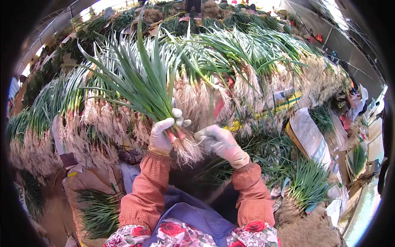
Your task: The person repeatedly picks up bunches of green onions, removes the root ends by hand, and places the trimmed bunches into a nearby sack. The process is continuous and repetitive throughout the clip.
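My left hand (161, 137), in a pale glove, grips a small bunch of green onions (155, 100) just above its reddish stem bases. The long leaves fan up and to the left, while the stringy roots (187, 149) hang below my fingers. Close to the right side of those roots is my right hand (226, 146), also gloved and blurred. Its fingers look curled, and I cannot tell whether they pinch a root or leaf strand. Behind both hands runs a long heap of green onions (243, 75), roots facing me.
A bundle of green onions (98, 211) lies on cardboard (72, 188) at lower left. Another bundle (308, 185) is at right, beside a mass of dry roots (311, 228). Loose leaves (268, 151) lie right of my right hand. A person (355, 102) is at far right.
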`<state>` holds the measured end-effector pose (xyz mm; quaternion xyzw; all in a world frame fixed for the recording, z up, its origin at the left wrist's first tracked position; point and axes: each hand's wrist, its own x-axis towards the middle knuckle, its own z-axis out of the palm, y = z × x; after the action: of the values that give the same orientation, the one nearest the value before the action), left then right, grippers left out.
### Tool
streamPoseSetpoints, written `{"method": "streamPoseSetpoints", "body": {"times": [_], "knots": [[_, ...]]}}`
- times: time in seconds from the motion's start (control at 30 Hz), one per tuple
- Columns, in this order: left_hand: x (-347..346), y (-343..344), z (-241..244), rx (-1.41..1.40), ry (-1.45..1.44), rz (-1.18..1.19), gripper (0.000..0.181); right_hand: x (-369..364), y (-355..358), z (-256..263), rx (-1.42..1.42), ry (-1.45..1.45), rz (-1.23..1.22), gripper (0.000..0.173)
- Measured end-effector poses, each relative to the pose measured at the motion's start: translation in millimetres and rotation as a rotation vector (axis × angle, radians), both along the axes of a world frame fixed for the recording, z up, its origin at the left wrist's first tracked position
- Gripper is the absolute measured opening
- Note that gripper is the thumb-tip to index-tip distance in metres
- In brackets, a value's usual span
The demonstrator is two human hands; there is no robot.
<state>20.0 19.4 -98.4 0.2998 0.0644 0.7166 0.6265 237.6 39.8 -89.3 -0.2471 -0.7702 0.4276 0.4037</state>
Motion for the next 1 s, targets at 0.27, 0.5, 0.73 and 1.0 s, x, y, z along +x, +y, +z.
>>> {"method": "streamPoseSetpoints", "body": {"times": [0.27, 0.5, 0.73, 1.0], "knots": [[5, 1, 18, 0.133, 0.060, 0.057, 0.065, 28, 20, -21, 0.102, -0.389, -0.149, 0.044], [7, 8, 7, 0.058, 0.042, -0.021, 0.062, -21, 20, 2, 0.941, -0.403, -0.114, 0.010], [-11, 11, 50, 0.046, 0.084, 0.165, 0.014, 43, 32, -40, 0.245, -1.234, 0.187, 0.024], [8, 17, 16, -0.087, -0.007, 0.069, 0.035, -15, 168, 20, 0.620, -1.003, -0.665, 0.029]]}}
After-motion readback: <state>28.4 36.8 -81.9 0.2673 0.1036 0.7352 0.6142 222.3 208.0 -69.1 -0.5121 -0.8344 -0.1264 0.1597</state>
